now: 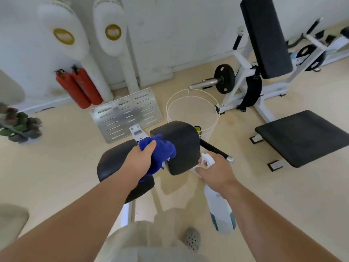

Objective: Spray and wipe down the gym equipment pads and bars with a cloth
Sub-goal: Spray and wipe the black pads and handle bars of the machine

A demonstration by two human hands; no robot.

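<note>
Head view: your left hand [140, 161] is clenched round a bunched blue fluffy cloth [163, 153] and presses it against the near-left face of the black upholstered block pad [179, 146] that sits between your hands. Your right hand [215, 171] wraps the trigger head of a white plastic spray bottle [220, 210]. The bottle body hangs below your wrist, and its head is just beside the pad's right side.

Handling, my read:
- **Cloth:** soft, light and shapeless. Hold a fat wad in your palm and leave a flat face out for wiping.
- **Pad cover:** looks like smooth vinyl over foam. It gives a little and is probably slick once wet.
- **Bottle:** stiff, light plastic. Grip it at the neck.
- **Black bar with chrome end cap [215, 148]:** just beyond your right hand, hard and round. Wrap the cloth round it.

Black rounded seat pad [113, 161] lies under your left wrist.

Containers:
- **White translucent bucket [190, 112]:** stands beyond both hands. What shows of its inside looks bare, but the pad hides part of it.
- **Bottle fill level:** cannot tell.
</note>
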